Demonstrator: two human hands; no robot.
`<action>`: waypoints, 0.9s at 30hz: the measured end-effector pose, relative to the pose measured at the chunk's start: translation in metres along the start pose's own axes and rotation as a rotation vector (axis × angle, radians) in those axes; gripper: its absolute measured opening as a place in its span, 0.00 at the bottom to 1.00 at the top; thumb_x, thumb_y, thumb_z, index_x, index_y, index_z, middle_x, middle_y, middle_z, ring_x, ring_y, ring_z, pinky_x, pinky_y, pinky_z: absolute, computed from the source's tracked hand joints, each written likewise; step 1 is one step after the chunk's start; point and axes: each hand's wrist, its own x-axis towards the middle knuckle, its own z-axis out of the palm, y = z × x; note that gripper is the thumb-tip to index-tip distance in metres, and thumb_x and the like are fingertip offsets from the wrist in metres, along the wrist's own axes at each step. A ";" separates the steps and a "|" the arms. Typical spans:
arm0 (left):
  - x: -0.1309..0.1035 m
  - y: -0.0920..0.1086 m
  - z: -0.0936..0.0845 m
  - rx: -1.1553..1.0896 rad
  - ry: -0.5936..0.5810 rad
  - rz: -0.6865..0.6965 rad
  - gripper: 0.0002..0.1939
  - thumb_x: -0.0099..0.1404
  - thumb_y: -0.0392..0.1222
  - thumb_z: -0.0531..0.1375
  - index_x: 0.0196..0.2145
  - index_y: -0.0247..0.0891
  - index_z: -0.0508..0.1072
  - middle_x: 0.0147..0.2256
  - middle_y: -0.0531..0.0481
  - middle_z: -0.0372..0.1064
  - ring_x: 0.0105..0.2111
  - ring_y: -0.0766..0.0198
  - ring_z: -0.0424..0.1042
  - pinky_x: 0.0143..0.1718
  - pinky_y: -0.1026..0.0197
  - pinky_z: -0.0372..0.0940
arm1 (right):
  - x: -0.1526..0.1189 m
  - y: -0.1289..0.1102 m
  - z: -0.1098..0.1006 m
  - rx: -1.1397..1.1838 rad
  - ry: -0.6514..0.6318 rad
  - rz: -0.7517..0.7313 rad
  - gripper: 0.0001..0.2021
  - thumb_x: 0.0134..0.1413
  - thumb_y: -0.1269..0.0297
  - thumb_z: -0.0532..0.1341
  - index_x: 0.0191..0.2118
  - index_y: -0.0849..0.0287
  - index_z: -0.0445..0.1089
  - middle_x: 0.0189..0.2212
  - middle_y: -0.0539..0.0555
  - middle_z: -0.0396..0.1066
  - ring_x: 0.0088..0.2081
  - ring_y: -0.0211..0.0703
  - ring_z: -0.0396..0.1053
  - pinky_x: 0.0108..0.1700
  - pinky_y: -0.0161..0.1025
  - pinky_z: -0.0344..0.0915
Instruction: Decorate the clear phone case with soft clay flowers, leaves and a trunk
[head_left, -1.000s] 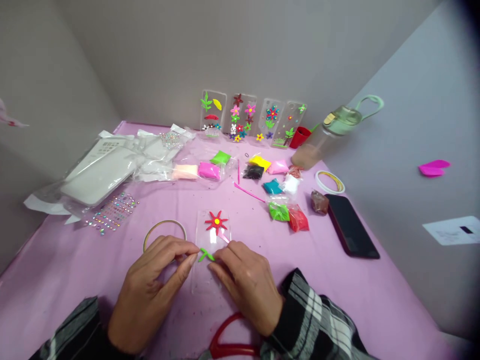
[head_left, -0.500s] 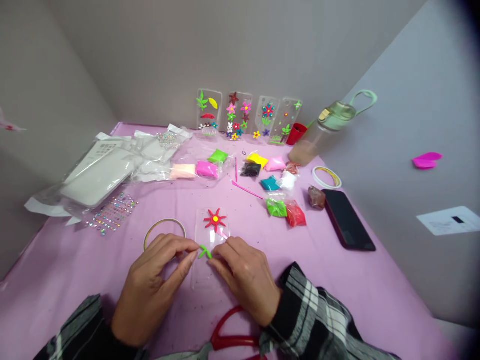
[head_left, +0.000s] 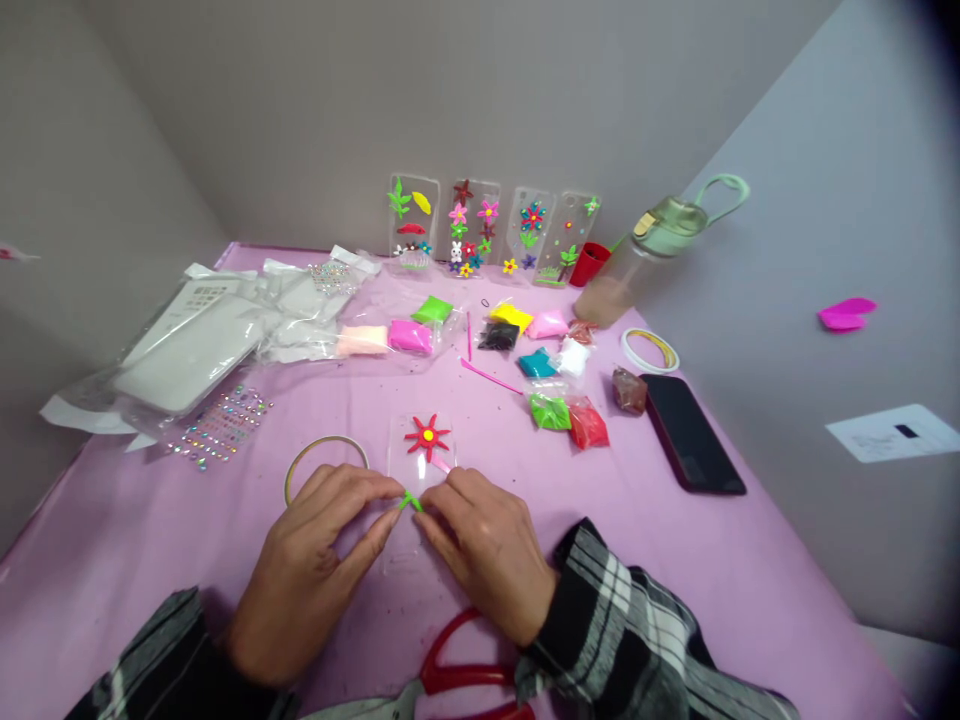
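Note:
A clear phone case (head_left: pixel 405 545) lies flat on the pink table, with a red clay flower (head_left: pixel 427 436) with a yellow centre near its top. Over the middle of the case is a small green clay piece (head_left: pixel 410 500) with thin branches. My left hand (head_left: pixel 322 570) pinches its left side between thumb and index finger. From the right, my right hand (head_left: pixel 487 550) has its fingertips closed on the other side of the green clay. A pink tool tip (head_left: pixel 441 463) shows just above my right hand's fingers.
Red-handled scissors (head_left: pixel 465 677) lie at the near edge. Beyond the hands are a tape ring (head_left: pixel 326 440), clay packets (head_left: pixel 550 411), a phone (head_left: pixel 694 435), a bottle (head_left: pixel 637 260), bagged cases (head_left: pixel 195 350), gem stickers (head_left: pixel 225 425) and decorated cases (head_left: pixel 474 230) against the wall.
My left hand's fingertips have moved slightly right and closed on the green clay's left side. My right hand stays almost in place. The whole view has shifted a little.

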 end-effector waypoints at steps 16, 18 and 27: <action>0.000 -0.003 0.001 0.038 -0.059 -0.003 0.09 0.70 0.39 0.57 0.47 0.47 0.68 0.43 0.50 0.69 0.47 0.54 0.66 0.48 0.49 0.63 | 0.000 0.001 0.001 0.011 0.016 0.012 0.05 0.63 0.68 0.59 0.35 0.59 0.71 0.31 0.52 0.69 0.34 0.43 0.67 0.35 0.38 0.60; 0.000 -0.003 0.002 0.046 -0.057 -0.002 0.09 0.70 0.39 0.57 0.47 0.47 0.68 0.43 0.50 0.69 0.47 0.54 0.66 0.48 0.49 0.63 | 0.000 0.001 0.001 0.016 0.034 0.010 0.05 0.63 0.69 0.60 0.35 0.59 0.71 0.31 0.52 0.69 0.34 0.43 0.67 0.35 0.38 0.60; 0.001 -0.004 0.003 0.059 -0.048 0.010 0.09 0.70 0.39 0.57 0.48 0.47 0.68 0.43 0.51 0.68 0.47 0.55 0.66 0.48 0.49 0.63 | 0.000 0.001 -0.001 0.043 0.085 0.009 0.06 0.64 0.70 0.58 0.35 0.59 0.71 0.30 0.52 0.69 0.33 0.43 0.66 0.35 0.37 0.60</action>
